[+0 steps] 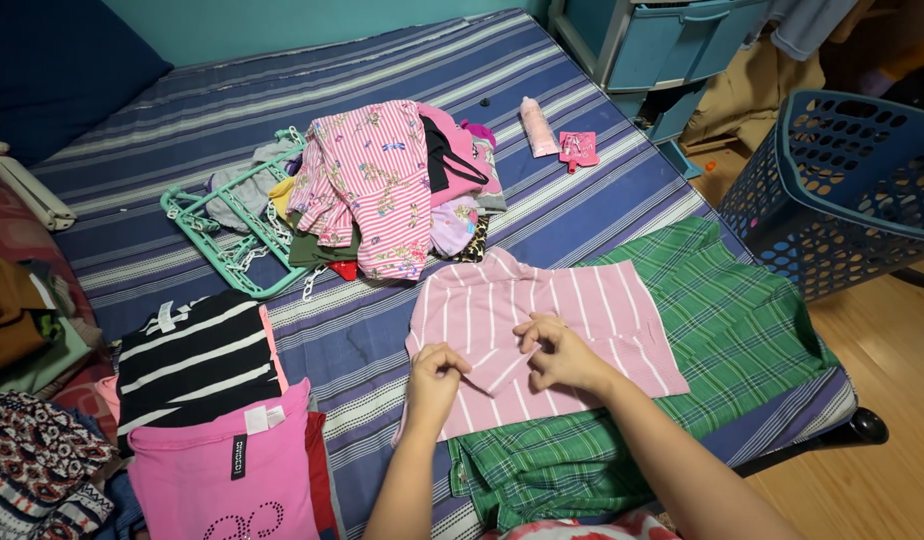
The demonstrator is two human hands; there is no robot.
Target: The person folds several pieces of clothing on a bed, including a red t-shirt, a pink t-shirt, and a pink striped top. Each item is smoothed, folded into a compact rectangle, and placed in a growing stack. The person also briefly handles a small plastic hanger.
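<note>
Fabric of a pink shirt with thin white stripes (572,310) lies spread flat on the bed (402,330), near the lower centre of the view, on top of a green plaid garment (742,320) that reaches out from under it toward three and five o'clock. Both hands are closed on the shirt's lower edge: the left hand (437,375) pinches a fold at about seven o'clock of the shirt, and the right hand (560,355) pinches the cloth just beside it, the two hands near each other with a small pointed flap of fabric between them.

At twelve o'clock from the shirt sits a heap of clothes (392,190), topped by a pink striped floral piece, with a mint green hanger rack (227,235) tangled in at its ten o'clock side. At one o'clock lie a small pink bottle (538,127) and a small pink packet (579,149), just apart from each other. At nine o'clock rests a folded black and white striped top (197,360), and below it a folded pink top (227,465). A blue laundry basket (842,190) stands on the floor at two o'clock, beside the bed.
</note>
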